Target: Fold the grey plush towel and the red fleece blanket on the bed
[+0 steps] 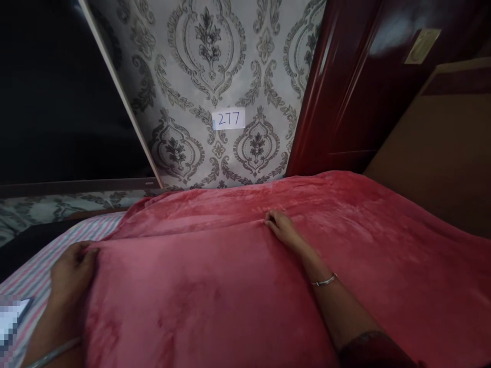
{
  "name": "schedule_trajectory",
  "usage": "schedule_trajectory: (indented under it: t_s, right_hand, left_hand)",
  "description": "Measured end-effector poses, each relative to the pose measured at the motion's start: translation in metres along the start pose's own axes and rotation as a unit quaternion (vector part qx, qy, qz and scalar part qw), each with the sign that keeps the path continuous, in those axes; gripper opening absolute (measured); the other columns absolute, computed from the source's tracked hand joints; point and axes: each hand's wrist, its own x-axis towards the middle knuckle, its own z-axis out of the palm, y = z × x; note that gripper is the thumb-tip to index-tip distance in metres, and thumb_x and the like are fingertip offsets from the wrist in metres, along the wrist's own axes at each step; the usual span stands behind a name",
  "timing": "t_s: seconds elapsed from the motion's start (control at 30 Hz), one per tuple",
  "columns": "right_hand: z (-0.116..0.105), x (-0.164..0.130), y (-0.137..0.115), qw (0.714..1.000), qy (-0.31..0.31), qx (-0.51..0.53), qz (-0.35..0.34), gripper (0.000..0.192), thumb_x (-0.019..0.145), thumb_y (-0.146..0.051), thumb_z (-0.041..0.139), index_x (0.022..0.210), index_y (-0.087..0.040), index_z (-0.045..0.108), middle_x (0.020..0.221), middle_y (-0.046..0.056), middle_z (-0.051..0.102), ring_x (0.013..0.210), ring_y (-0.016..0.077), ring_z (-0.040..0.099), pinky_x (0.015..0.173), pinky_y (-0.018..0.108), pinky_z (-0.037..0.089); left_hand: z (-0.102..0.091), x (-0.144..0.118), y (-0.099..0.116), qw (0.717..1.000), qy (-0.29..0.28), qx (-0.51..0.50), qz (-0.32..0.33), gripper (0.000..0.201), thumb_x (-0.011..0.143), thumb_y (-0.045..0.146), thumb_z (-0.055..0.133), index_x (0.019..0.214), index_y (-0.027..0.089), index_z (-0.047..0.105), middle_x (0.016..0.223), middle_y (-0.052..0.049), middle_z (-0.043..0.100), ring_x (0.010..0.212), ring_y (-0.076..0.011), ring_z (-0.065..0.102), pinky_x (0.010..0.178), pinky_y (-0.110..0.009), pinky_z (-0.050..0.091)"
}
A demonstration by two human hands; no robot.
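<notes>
Red fleece blanket (238, 286): spread over bed, frame centre to 4 o'clock | left hand (71, 271): 8 o'clock, fingers closed on blanket's left edge | right hand (282, 227): centre, pinching a fold | striped sheet (42, 266): 9 o'clock, beneath | label "277" (229, 118): 12 o'clock, on patterned wallpaper (184, 76) | dark red door (356, 87): 2 o'clock.

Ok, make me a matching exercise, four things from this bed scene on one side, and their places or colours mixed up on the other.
Things:
1. blanket
2. left hand
3. number label
4. striped sheet

Descriptions:
A. stuck on the patterned wallpaper
B. pink-red, spread over the bed
C. gripping the blanket's left edge
D. showing beside the blanket, lower left

Pairs: 1-B, 2-C, 3-A, 4-D
</notes>
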Motion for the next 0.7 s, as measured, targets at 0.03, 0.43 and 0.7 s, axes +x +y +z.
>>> schedule_trajectory:
  t_s: [0.03,0.43,0.7]
  right_hand:
    - [-0.001,0.000,0.000,1.000,-0.003,0.003,-0.005,0.012,0.088,-0.010,0.054,0.084,-0.020,0.059,0.085,0.003,0.066,0.079,0.0173,0.058,0.074,0.027,0.042]
    - [-0.002,0.000,0.004,0.999,-0.014,-0.052,0.007,0.023,0.093,-0.020,0.044,0.079,-0.021,0.061,0.080,0.006,0.068,0.078,0.0202,0.061,0.074,0.029,0.045]
    - [-0.044,-0.014,-0.015,0.998,0.038,-0.050,-0.021,0.020,0.092,-0.025,0.044,0.080,-0.023,0.060,0.086,0.007,0.069,0.086,0.0231,0.063,0.080,0.033,0.047]
  left_hand:
    - [0.000,0.001,0.001,1.000,-0.018,-0.007,0.003,0.035,0.082,0.041,0.043,0.099,0.016,0.063,0.088,-0.007,0.068,0.082,-0.0236,0.063,0.079,-0.035,0.051]
    - [-0.012,-0.008,0.030,0.999,0.004,-0.031,0.004,0.018,0.081,0.031,0.043,0.085,0.019,0.056,0.090,-0.012,0.064,0.100,-0.0302,0.056,0.098,-0.046,0.044]
    - [-0.053,-0.010,0.046,0.994,0.036,-0.097,0.017,0.027,0.076,0.038,0.044,0.089,0.018,0.057,0.097,-0.010,0.065,0.097,-0.0251,0.059,0.092,-0.038,0.047]
